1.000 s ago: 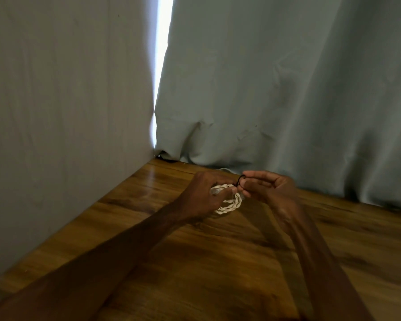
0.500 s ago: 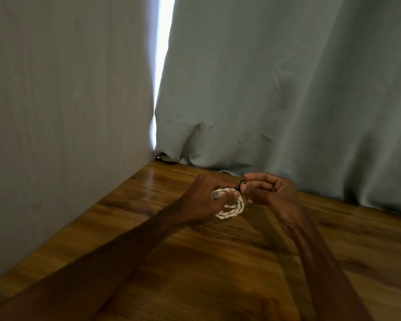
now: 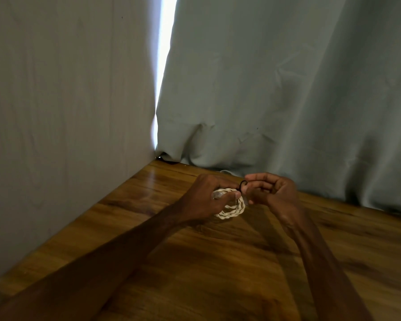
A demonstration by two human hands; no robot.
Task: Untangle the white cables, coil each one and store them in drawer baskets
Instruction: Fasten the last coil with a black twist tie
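Curtain (image 3: 287, 89), grey-green and creased, fills the centre and upper right of the frame; we record its hem resting along the far edge of the table.

Wall (image 3: 56, 100), pale grey, takes up the whole left side and meets the table along a line slanting from lower left to centre.

Table (image 3: 218, 274), glossy brown wood grain, covers the lower half of the frame.

Strip of daylight (image 3: 166, 54), narrow and bright, runs from top centre down between wall and curtain.

Left hand (image 3: 208, 198), just left of centre, forearm entering from the lower left corner. We see its fingers curled round the cable, with the thumb laid across the top of the coil.

Right hand (image 3: 273, 193), just right of centre, forearm entering from the lower right. Its fingers are curled, and thumb and forefinger pinch the loop.

Cable (image 3: 234, 209), white and twisted, wound into a small round coil. It sits between the two hands just above the table; whether it touches the wood we cannot tell.

Loop (image 3: 243, 183), small, thin and black, at the top of the coil where the two hands meet.
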